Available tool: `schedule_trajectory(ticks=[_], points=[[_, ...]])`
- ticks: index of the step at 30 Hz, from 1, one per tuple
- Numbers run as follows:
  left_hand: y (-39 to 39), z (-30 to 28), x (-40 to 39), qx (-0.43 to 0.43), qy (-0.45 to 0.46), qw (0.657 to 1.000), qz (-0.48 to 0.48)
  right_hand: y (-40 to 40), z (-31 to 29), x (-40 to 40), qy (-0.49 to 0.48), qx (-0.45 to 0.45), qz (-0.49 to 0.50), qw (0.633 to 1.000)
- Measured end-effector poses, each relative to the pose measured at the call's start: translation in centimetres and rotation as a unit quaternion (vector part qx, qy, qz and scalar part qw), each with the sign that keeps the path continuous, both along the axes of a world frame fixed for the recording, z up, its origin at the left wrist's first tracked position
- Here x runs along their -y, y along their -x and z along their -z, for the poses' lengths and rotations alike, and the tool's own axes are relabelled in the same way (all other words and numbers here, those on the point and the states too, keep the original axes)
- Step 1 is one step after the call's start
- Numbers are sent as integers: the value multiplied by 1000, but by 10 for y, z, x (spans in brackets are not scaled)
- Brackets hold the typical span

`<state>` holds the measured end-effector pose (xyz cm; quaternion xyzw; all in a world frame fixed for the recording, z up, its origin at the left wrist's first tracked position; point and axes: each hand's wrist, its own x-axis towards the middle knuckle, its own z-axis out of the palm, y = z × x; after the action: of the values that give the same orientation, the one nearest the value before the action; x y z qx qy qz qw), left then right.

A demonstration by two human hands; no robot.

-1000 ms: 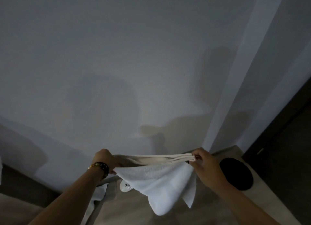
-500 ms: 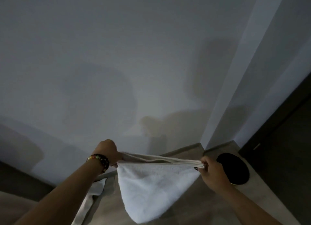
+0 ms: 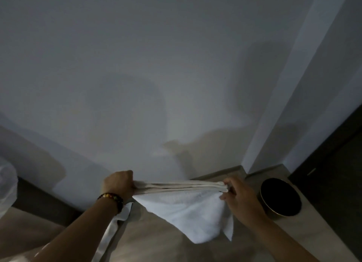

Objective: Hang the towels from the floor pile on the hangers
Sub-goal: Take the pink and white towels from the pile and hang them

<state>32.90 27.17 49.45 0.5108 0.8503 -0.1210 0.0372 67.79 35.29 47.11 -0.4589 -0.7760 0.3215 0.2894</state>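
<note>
A white towel (image 3: 188,212) hangs stretched between both hands in front of the pale wall. My left hand (image 3: 119,185), with a bead bracelet on the wrist, grips the folded top edge at its left end. My right hand (image 3: 241,199) pinches the same edge at its right end. The edge runs taut and nearly level, and the rest of the cloth droops into a point below. No hanger shows in this view, and the floor pile is out of sight.
A round black bin with a gold rim (image 3: 280,199) stands on the beige floor at the right, near a wall corner (image 3: 246,163). A dark door (image 3: 337,163) fills the far right. A white strip of cloth (image 3: 111,228) lies by the dark skirting at the left.
The towel's hanging part has swung to the right and its top edge has risen slightly. Both hands keep their hold on the ends.
</note>
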Motion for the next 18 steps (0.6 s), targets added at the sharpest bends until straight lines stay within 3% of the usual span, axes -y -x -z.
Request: schedule_trajectory(ticks=[3,6,8,10,14,18], points=[[-4,15,16,32,-79,983,162,-6,-8,-13,-6,-15,19,1000],[-17,15,27,111,-25,959,259,-18,-9,-30,-17,-16,48,999],[-27,11,29,100,67,957,266,-22,-8,-42,-23,3,54,998],[-29,5,27,83,92,962,241,-25,-10,-53,-26,23,55,998],[-29,1,23,37,64,960,270,-26,-15,-71,-14,29,76,997],[-36,-3,14,0,-71,934,350,-23,-28,-79,-11,22,107,994]])
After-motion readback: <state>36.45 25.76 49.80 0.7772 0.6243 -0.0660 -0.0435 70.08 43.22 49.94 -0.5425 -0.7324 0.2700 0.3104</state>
